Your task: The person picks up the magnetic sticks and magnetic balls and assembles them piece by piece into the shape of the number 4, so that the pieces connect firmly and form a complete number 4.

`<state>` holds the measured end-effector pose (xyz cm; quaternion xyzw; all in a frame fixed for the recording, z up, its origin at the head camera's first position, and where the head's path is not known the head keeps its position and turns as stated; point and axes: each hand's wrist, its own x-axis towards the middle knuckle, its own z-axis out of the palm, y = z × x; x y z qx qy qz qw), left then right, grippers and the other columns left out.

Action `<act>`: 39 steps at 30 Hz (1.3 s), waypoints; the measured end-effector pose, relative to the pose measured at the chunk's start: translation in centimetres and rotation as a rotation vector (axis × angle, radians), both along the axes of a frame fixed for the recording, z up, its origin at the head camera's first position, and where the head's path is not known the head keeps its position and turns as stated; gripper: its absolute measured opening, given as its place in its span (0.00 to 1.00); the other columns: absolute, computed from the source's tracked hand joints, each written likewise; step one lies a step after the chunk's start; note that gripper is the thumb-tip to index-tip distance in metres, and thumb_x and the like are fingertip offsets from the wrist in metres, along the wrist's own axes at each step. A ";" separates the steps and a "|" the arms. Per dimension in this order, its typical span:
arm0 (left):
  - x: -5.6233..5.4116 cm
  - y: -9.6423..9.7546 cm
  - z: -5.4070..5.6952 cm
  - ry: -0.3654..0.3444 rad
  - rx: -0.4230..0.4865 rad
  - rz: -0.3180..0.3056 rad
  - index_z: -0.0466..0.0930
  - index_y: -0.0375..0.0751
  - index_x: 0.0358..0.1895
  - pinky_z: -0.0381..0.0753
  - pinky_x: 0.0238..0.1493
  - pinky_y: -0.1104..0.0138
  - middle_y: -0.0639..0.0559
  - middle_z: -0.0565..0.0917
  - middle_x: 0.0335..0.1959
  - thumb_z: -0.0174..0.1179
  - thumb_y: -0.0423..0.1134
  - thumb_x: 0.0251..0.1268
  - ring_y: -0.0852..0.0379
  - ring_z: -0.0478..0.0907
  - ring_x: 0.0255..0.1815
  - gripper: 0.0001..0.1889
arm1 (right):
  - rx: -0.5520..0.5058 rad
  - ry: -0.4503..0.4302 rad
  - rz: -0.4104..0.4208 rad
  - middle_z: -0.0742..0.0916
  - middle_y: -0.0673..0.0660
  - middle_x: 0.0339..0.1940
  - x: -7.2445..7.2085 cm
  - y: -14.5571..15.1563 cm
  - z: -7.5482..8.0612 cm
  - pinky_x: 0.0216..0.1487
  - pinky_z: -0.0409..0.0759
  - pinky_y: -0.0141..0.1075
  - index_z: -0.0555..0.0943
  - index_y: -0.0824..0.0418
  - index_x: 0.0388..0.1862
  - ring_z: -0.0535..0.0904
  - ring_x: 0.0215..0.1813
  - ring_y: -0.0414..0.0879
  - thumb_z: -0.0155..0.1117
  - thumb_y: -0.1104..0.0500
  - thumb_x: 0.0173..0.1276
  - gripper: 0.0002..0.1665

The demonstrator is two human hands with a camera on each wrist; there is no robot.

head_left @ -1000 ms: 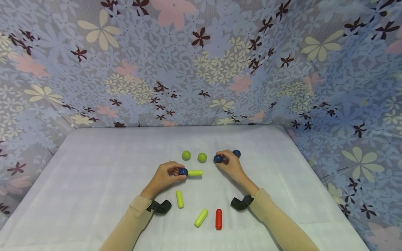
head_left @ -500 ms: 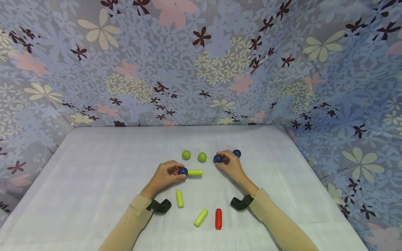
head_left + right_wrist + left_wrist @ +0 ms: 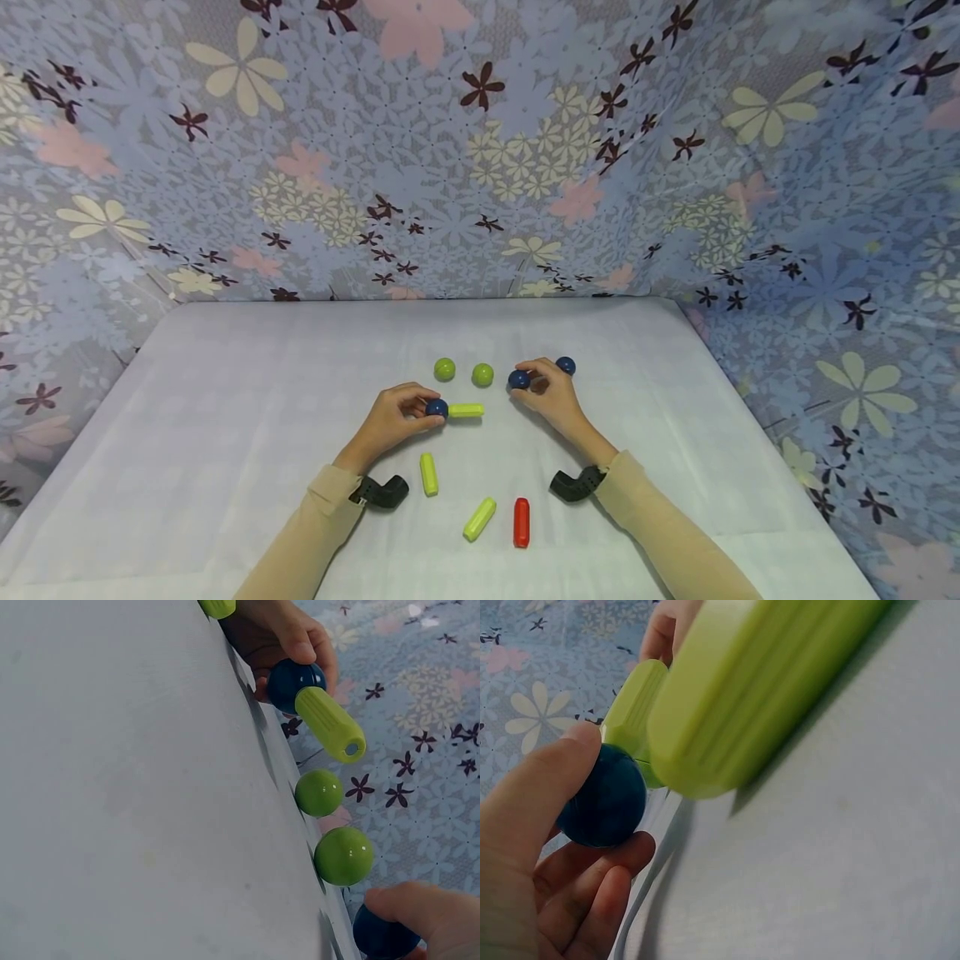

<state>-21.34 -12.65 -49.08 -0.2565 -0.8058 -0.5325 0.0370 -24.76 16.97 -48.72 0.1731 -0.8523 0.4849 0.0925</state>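
My left hand [image 3: 390,423] pinches a dark blue ball [image 3: 437,408] between thumb and fingers. A yellow-green ribbed stick [image 3: 467,410] sticks out from the right side of that ball; in the right wrist view its free end shows a small hole. My right hand [image 3: 553,398] grips another dark blue ball [image 3: 519,380], which has no stick on it in view. Two green balls, one left [image 3: 445,369] and one right [image 3: 483,375], lie between and beyond the hands. A third blue ball [image 3: 566,366] rests just behind the right hand's fingers.
Nearer the front of the white-covered table [image 3: 247,400] lie two loose yellow-green sticks, one upper [image 3: 429,474] and one lower [image 3: 479,519], and a red stick [image 3: 521,522]. A flowered cloth [image 3: 450,167] hangs behind the table and along its right side.
My right hand and its blue ball have shifted very slightly left. The left hand keeps hold of the ball with the stick, and the loose pieces lie as before.
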 end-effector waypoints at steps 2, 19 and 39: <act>0.0 0.0 0.0 -0.002 -0.001 0.000 0.83 0.34 0.46 0.84 0.39 0.73 0.45 0.84 0.38 0.72 0.35 0.50 0.67 0.79 0.35 0.18 | -0.001 -0.010 0.004 0.83 0.64 0.45 0.2 -0.2 0.2 0.45 0.82 0.44 0.80 0.68 0.50 0.80 0.45 0.57 0.74 0.66 0.53 0.24; -0.2 -0.1 -0.1 0.004 0.002 -0.006 0.82 0.34 0.46 0.84 0.39 0.73 0.45 0.84 0.38 0.71 0.36 0.50 0.65 0.80 0.35 0.18 | -0.020 0.004 0.111 0.84 0.66 0.43 2.5 -1.6 3.4 0.46 0.82 0.43 0.79 0.74 0.46 0.79 0.43 0.52 0.73 0.69 0.51 0.23; -0.4 -0.3 -0.1 -0.005 -0.001 -0.014 0.82 0.34 0.46 0.84 0.39 0.73 0.45 0.84 0.38 0.71 0.36 0.51 0.63 0.80 0.35 0.18 | -0.028 -0.033 0.180 0.85 0.63 0.39 3.0 -2.3 3.6 0.46 0.80 0.46 0.80 0.71 0.42 0.77 0.41 0.43 0.76 0.68 0.49 0.21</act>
